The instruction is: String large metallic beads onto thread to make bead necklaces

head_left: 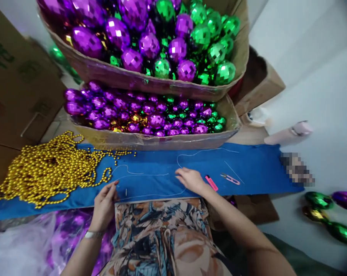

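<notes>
Over the blue cloth (pixel 159 188), my left hand (pixel 104 199) is closed in a pinch beside the gold bead strands (pixel 52 168). White thread (pixel 141 175) runs to its fingertips. My right hand (pixel 190 180) is closed too, its fingertips together near the cloth's middle. Another stretch of white thread (pixel 202 151) leads to those fingers from above and comes out below them; the exact grip is too small to see. A short thin piece (pixel 126 192) lies just right of my left hand. Right of my right hand are a pink-handled tool (pixel 211 183) and pink thread snips (pixel 231 178).
Two cardboard boxes, an upper one (pixel 162 81) and a lower one (pixel 150 142), hold purple and green faceted beads behind the cloth. A pale pink bottle (pixel 288 132) lies at right. Large shiny beads (pixel 319 200) hang or lie at far right. A plastic bag (pixel 32 241) sits lower left.
</notes>
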`<state>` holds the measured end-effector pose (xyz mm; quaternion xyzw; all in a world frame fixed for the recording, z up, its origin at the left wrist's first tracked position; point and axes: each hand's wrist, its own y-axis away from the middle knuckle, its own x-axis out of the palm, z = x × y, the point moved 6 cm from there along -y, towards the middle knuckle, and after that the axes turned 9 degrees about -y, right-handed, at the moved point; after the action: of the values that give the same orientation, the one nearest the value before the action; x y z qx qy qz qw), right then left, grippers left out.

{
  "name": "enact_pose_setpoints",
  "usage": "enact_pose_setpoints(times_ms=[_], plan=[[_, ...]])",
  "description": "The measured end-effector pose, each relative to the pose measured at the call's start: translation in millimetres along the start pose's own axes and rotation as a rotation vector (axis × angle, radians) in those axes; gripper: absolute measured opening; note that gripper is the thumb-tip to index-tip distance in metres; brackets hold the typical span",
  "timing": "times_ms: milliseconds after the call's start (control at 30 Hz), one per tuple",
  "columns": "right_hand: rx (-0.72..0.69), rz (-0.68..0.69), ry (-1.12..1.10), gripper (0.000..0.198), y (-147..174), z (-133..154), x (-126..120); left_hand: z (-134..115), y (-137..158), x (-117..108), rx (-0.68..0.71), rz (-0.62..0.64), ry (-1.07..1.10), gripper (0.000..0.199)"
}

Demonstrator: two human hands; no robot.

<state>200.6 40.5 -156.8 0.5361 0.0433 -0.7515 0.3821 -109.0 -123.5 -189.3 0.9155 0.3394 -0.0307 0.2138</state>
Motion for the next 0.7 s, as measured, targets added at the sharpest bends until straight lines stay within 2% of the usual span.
enact_pose_setpoints(times_ms=[67,167,267,400,567,700], plan=[[-0.048,0.027,-0.011,0.025,-32.0,24.9,16.3,3.5,0.3,-3.2,-0.036,0.012,0.078,0.052],[-0.084,0.066,-0.009,0.024,-60.6,37.9,34.3,8.6,2.1,-5.6,-0.078,0.018,0.131,0.052],[-0.129,0.100,-0.011,0.016,-69.1,39.2,42.2,14.2,4.9,-6.0,-0.137,0.031,0.190,0.052],[-0.223,0.106,-0.052,0.014,-73.8,54.8,36.7,12.0,6.7,-11.0,-0.154,0.055,0.374,0.045],[-0.313,0.061,-0.151,0.019,-101.3,109.5,35.3,8.7,2.4,-40.9,-0.106,-0.119,0.581,0.038],[-0.275,0.088,-0.142,0.017,-127.0,140.6,56.2,21.8,0.0,-63.2,-0.125,-0.225,0.535,0.044]])
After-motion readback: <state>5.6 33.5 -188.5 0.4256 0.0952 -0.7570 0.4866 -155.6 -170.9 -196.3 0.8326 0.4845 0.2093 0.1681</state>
